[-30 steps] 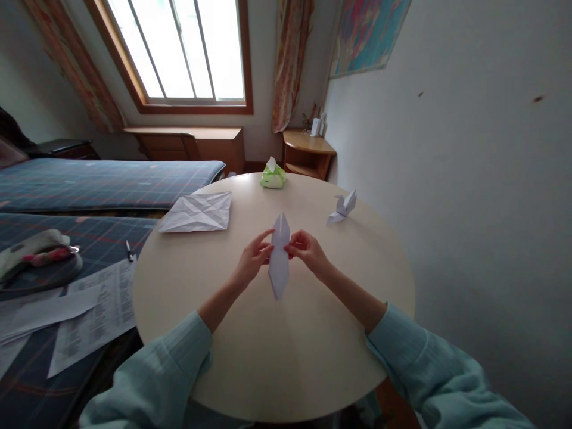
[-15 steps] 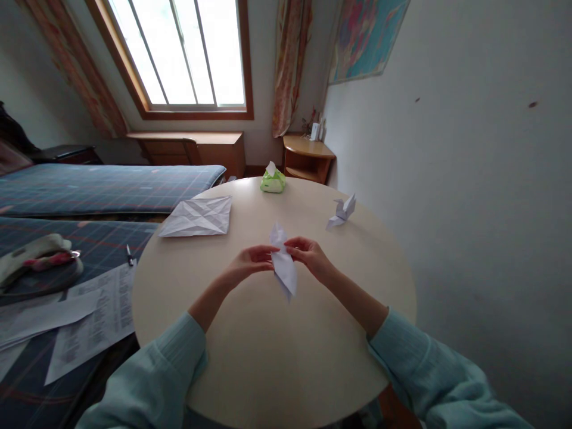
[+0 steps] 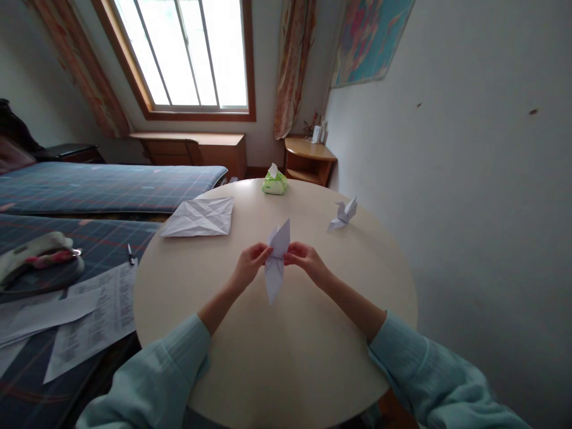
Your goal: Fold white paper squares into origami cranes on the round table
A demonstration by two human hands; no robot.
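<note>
A piece of folded white paper [image 3: 275, 275], long and pointed at both ends, is held up over the round table [image 3: 286, 363]. My left hand [image 3: 248, 264] pinches its left edge near the middle, thumb in front. On the opposite edge my right hand [image 3: 307, 260] has its thumb and fingers closed on the paper at about the same height. A crease runs across the paper between the hands. Beyond my right hand stands a finished-looking origami bird [image 3: 343, 214]. A creased white sheet [image 3: 199, 217] lies flat at the table's back left.
At the table's far edge sits a green tissue pack [image 3: 274, 182]. To the left, a bed [image 3: 107, 235] bears printed sheets [image 3: 96, 310], a pen [image 3: 130, 254] and a pale bag [image 3: 38, 259]. A bare wall [image 3: 469, 196] rises close on the right.
The folded paper has been turned about, so its upper point now leans right and its lower point left. My left fingers have closed more firmly on its edge. The view has shifted slightly.
</note>
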